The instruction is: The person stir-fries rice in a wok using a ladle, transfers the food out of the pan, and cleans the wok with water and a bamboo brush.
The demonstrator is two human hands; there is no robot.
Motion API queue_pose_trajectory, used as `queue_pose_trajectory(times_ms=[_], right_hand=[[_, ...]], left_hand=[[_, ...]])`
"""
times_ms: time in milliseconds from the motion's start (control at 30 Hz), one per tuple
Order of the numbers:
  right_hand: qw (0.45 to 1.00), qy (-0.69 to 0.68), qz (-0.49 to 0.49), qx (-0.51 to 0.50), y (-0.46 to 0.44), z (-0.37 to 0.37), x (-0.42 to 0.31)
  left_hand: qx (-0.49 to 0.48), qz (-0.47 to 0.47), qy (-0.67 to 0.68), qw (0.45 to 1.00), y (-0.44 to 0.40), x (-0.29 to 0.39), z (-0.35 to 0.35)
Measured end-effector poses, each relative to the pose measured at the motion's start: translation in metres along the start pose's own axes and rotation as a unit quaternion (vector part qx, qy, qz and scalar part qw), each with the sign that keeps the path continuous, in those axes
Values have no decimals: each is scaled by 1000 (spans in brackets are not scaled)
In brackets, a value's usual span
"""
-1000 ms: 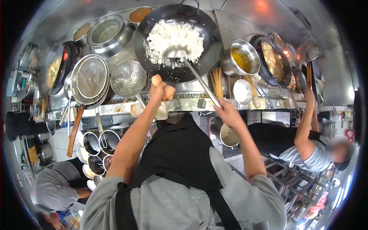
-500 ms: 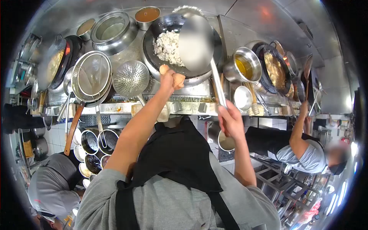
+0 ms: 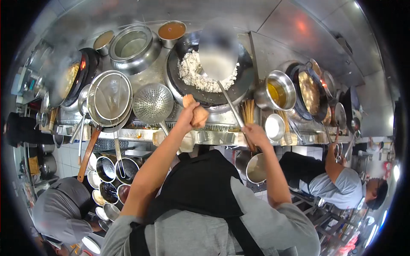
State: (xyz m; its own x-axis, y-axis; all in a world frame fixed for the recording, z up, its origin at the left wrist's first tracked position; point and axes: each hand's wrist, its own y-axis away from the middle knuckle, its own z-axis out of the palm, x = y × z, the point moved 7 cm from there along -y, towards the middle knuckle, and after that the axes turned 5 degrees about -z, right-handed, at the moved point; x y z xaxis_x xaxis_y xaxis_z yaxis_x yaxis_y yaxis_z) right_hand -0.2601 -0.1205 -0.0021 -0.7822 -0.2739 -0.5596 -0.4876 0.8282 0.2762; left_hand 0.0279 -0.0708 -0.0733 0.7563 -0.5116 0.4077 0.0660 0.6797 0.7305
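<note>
A black wok (image 3: 244,79) sits on the burner ahead of me, holding a loose white heap that looks like fried rice (image 3: 207,84). My left hand (image 3: 187,116) is closed around a tan folded cloth (image 3: 199,117) at the wok's near left edge; any handle beneath is hidden. My right hand (image 3: 255,135) grips the wooden end of a long metal ladle (image 3: 229,102). Its shaft slants over the near rim into the rice, where the head is mostly covered. A blurred patch hides the wok's far middle.
Left of the wok are a perforated skimmer (image 3: 153,102), wire strainers (image 3: 110,96) and a lidded pot (image 3: 132,47). To the right stand an oil pot (image 3: 279,91) and a bamboo brush (image 3: 247,112). Co-workers bend at left (image 3: 64,209) and stand at right (image 3: 337,179).
The ladle has dropped lower, its head now in the rice. Rice seen at the wok's far rim is back lower inside, spread wider. Both hands appear lower in view, partly from camera shift.
</note>
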Motion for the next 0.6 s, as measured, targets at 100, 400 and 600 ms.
queue_pose_trajectory(times_ms=[100,400,600], right_hand=[[977,-36,-138,160,-59,-43,-14],[921,-33,-307,238,-308,-49,-107],[949,81,-274,134,-359,-4,-143]], left_hand=[[18,35,-34,999,23,-7,-25],[160,69,-33,984,102,-24,-99],[198,72,92,973,144,-58,-112]])
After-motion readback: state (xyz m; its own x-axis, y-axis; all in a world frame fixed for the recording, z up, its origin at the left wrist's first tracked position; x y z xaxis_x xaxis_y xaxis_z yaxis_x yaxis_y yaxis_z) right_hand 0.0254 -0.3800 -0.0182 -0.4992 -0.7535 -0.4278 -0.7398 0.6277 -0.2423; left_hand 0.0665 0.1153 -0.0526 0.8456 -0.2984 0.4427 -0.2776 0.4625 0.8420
